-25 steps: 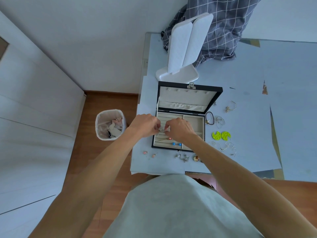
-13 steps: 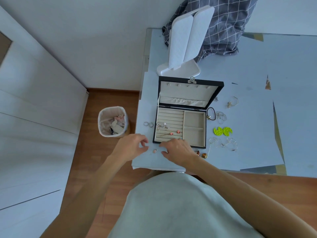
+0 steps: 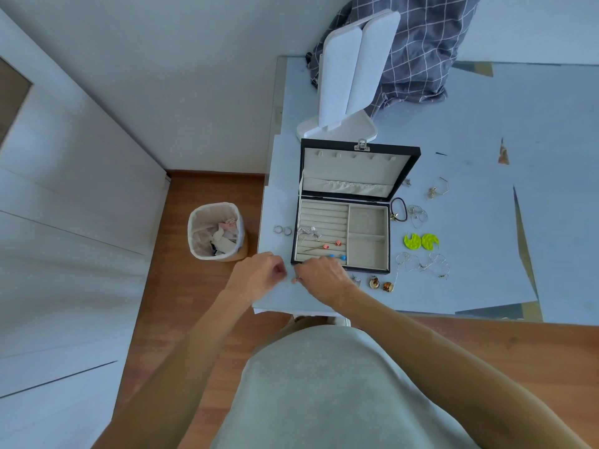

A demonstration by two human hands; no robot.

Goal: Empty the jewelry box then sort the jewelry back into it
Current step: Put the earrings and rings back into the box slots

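pale blue table (image 3: 470, 131) beside a wood floor. open jewelry box (image 3: 343, 234) near its left edge, small pieces in the ring rolls. left hand (image 3: 256, 276) and right hand (image 3: 321, 276) just near of the box, fingers curled; contents of either grip cannot be told. pink earring (image 3: 295, 280) lies between them.

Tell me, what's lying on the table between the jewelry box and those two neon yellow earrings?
Nothing: in the head view, the strip of table between the jewelry box and the yellow earrings is bare.
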